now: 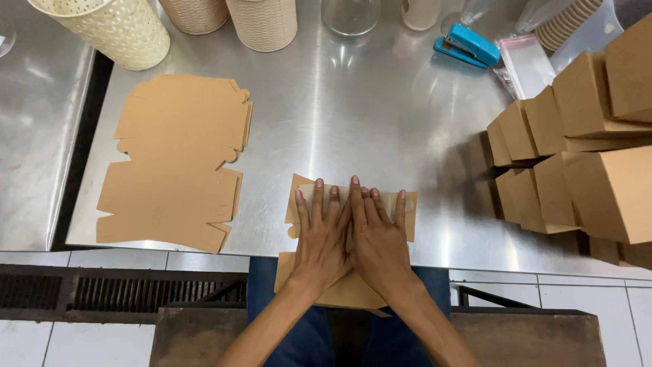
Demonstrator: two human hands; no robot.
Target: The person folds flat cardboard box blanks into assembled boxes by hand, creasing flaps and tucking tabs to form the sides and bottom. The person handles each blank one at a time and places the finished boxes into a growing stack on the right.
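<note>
I see both hands pressed flat, side by side and touching, on a brown cardboard box blank [353, 204] that lies at the near edge of the steel table [353, 115] and overhangs it toward my lap. The left hand [320, 234] has its fingers spread and palm down on the card; the right hand [380, 238] lies the same way, its index finger against the left one. Neither grips anything; they flatten the sheet. I judge this to be the creasing step: a flap is folded over and is being pressed down along its fold. The next move, as I judge it, calls for sliding the palms outward along the crease while the blank stays square to the table edge, since the overhanging part could tip.

At nine to ten o'clock from the hands lies a stack of flat blanks [176, 163], same brown, die-cut with notched flaps. At three o'clock, well apart, stands a pile of folded brown boxes [570, 156], plain-sided. At one o'clock lies a blue stapler [467, 45] beside a clear plastic sleeve [526, 64]. At eleven to twelve o'clock, along the far edge, stand cream woven baskets [109, 27]. I make out no labels on any of them.
</note>
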